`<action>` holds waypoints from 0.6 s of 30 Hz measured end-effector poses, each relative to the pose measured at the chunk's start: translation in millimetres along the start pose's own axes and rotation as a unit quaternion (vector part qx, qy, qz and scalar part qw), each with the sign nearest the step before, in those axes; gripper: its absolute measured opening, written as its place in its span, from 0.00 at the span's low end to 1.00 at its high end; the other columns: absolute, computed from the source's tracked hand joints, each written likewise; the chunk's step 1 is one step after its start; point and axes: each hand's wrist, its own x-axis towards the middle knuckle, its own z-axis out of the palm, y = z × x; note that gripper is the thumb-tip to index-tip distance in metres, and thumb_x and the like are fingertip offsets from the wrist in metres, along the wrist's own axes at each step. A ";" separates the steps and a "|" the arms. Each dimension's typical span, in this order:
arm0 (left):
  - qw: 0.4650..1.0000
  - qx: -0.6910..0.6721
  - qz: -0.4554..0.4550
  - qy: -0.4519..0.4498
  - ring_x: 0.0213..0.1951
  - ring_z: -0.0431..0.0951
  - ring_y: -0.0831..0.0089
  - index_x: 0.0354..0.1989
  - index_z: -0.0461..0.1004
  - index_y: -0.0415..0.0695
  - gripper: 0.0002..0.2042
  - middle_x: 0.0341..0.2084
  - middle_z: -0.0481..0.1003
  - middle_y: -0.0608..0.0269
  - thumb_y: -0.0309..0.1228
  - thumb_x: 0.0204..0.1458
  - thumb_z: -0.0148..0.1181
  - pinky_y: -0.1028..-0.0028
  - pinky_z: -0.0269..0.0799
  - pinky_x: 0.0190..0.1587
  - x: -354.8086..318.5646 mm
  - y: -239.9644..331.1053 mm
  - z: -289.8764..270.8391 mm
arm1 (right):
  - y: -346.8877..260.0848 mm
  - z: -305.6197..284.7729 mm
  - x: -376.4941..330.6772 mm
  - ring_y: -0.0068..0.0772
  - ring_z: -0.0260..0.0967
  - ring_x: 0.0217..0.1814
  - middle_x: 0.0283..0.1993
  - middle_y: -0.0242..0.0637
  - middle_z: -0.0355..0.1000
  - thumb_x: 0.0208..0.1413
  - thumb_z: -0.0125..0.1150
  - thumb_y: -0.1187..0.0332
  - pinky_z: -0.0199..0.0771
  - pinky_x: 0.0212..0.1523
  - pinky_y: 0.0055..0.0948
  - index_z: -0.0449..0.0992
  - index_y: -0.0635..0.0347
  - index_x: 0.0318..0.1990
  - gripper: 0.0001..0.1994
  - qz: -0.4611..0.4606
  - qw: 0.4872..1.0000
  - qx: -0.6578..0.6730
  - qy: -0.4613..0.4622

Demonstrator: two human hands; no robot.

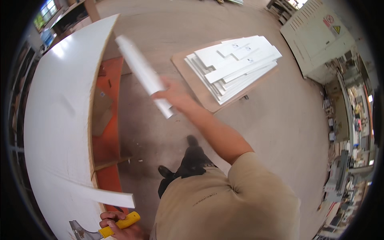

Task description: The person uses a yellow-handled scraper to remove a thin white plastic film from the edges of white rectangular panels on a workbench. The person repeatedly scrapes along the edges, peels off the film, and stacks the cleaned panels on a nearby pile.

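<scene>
My right hand [172, 94], arm stretched forward, is closed around a long white strip of board [140, 66]. The strip is blurred by motion and slants over the floor between the worktable and a stack of boards. Low on the left, my left hand [120, 226] wraps around the yellow handle of a scraper [120, 225], whose grey metal head widens over the table edge. Just beyond that hand, another white strip [110, 196] lies on the worktable [56, 120], its end jutting past the edge.
White boards [236, 60] of differing lengths are stacked on a brown sheet [182, 68] on the floor ahead. Orange panels [108, 144] stand under the table. A pale cabinet [316, 36] is at the far right, with a cluttered bench [348, 120] along that side.
</scene>
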 end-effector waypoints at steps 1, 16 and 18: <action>1.000 -0.011 -0.007 -0.005 0.27 0.70 0.72 0.35 0.67 0.43 0.12 0.29 0.70 0.61 0.38 0.62 0.54 0.75 0.71 0.32 -1.6 -0.7 16.9 | 14.0 -37.7 9.7 0.45 0.71 0.57 0.58 0.52 0.71 0.40 0.76 0.63 0.72 0.57 0.38 0.67 0.68 0.63 0.40 0.017 0.997 -0.028 0.063; 0.983 0.019 -0.137 -0.118 0.24 0.66 0.77 0.33 0.62 0.45 0.13 0.30 0.65 0.64 0.41 0.61 0.52 0.78 0.62 0.29 -30.5 -59.6 348.2 | 155.6 -454.9 160.6 0.60 0.65 0.60 0.56 0.56 0.68 0.42 0.71 0.57 0.75 0.56 0.48 0.69 0.64 0.58 0.35 0.252 0.832 -0.141 0.474; 0.980 0.046 -0.146 -0.127 0.24 0.66 0.77 0.33 0.62 0.45 0.13 0.29 0.64 0.64 0.42 0.61 0.52 0.78 0.63 0.28 -33.1 -60.4 362.6 | 153.4 -448.1 189.1 0.58 0.60 0.65 0.64 0.55 0.59 0.44 0.70 0.57 0.75 0.56 0.50 0.61 0.59 0.66 0.40 0.310 0.809 -0.180 0.465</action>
